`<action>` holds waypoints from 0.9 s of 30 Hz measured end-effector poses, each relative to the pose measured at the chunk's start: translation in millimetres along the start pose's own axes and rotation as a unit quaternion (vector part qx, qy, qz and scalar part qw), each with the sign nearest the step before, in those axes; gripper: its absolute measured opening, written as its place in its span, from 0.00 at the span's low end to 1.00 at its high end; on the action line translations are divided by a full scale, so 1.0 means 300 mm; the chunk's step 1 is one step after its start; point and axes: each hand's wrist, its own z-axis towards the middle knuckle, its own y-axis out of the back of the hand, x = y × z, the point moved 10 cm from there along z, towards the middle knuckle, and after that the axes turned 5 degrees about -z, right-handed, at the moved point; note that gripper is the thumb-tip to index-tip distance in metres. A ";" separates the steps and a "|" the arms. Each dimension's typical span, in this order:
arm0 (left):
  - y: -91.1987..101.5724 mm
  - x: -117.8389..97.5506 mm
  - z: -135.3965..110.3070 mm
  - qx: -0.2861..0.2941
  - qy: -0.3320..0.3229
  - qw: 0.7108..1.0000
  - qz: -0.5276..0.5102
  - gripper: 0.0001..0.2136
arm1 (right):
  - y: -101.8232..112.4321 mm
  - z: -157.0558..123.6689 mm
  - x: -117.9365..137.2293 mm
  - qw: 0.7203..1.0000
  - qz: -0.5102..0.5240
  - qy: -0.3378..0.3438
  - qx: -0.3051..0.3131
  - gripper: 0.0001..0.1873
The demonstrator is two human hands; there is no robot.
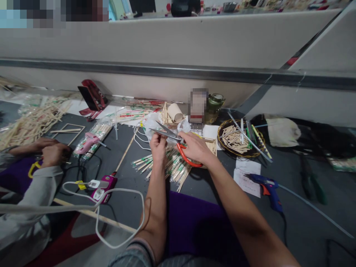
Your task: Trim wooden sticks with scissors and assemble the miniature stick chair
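My right hand [194, 146] grips a pair of scissors [169, 132] with orange-red handles, their blades parted and pointing left. Close by the blades, my left hand [158, 146] is closed, thumb and fingers pressed together. Whatever it pinches is too small or too hidden to make out. Below both hands lie several paper-wrapped chopsticks [147, 163], fanned out on the dark table. Just behind the blades are a crumpled clear plastic bag [152, 122] and a tipped paper cup [175, 112].
Right of my hands, a round basket [221, 142] holds short sticks. A blue glue gun [267, 187] lies nearer me. On the left are a pink glue gun [87, 142], a purple power strip [107, 189] with looping white cable, and a co-worker's hands [54, 154].
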 end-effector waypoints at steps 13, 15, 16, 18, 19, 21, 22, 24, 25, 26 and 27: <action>-0.013 -0.010 0.005 0.021 -0.019 1.000 0.003 0.19 | -0.001 -0.003 -0.007 0.999 0.030 -0.007 0.019 0.21; -0.009 -0.010 0.007 0.022 -0.023 0.999 0.013 0.20 | -0.001 -0.002 -0.006 1.000 0.018 -0.009 0.021 0.20; -0.007 -0.010 0.008 0.023 -0.025 0.999 0.019 0.19 | -0.001 0.000 -0.005 1.000 0.012 -0.010 0.023 0.20; -0.007 -0.011 0.009 0.027 -0.029 0.999 0.028 0.19 | -0.005 0.003 -0.006 0.999 0.001 -0.012 0.031 0.19; -0.007 -0.013 0.008 0.030 -0.032 0.999 0.032 0.19 | -0.009 0.004 -0.007 0.999 -0.003 -0.013 0.037 0.18; -0.008 -0.019 0.007 0.032 -0.041 0.998 0.038 0.18 | -0.013 0.007 -0.009 0.999 -0.012 -0.013 0.045 0.17; -0.008 -0.021 0.007 0.031 -0.044 0.998 0.040 0.18 | -0.014 0.008 -0.010 0.999 -0.018 -0.013 0.046 0.17; -0.006 -0.021 0.007 0.026 -0.044 0.998 0.038 0.18 | -0.011 0.008 -0.008 0.999 -0.028 -0.008 0.046 0.18; -0.004 -0.019 0.007 0.022 -0.042 0.998 0.033 0.19 | -0.008 0.007 -0.005 0.998 -0.032 -0.004 0.045 0.19; -0.001 -0.017 0.008 0.016 -0.039 0.999 0.026 0.19 | -0.005 0.006 -0.002 0.998 -0.034 -0.001 0.044 0.19; 0.002 -0.014 0.008 0.010 -0.037 0.999 0.018 0.20 | -0.001 0.004 0.000 0.998 -0.036 0.002 0.042 0.20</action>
